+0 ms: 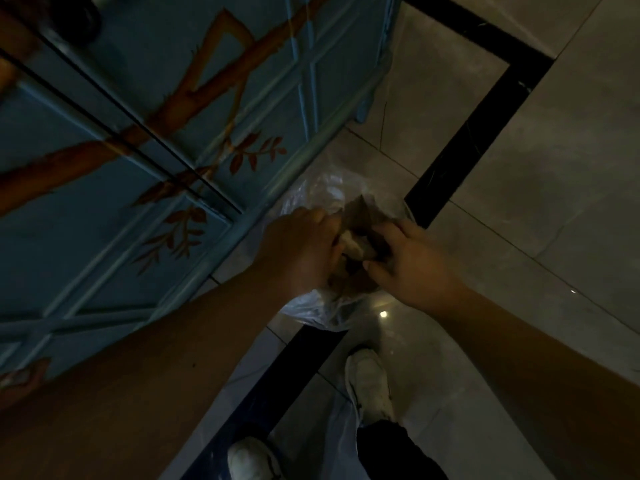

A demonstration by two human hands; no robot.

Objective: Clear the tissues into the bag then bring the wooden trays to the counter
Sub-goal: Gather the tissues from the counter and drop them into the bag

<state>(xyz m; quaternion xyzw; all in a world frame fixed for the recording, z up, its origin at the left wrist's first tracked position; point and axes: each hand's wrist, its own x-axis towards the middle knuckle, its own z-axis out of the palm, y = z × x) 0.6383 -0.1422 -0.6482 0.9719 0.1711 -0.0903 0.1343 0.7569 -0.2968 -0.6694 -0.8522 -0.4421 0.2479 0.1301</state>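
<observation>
A blue cabinet (145,140), painted with brown branches and leaves, is seen at the far left, standing on a glossy grey tiled floor (540,174) crossed by black border strips (474,133), and two white shoes (369,382) are seen near.

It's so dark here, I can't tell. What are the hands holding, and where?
Both hands, left and right, grip crumpled brownish tissues from either side, over the mouth of the clear plastic bag.

blue cabinet (145,140) blocks left, tiled floor (540,161) open right
</observation>
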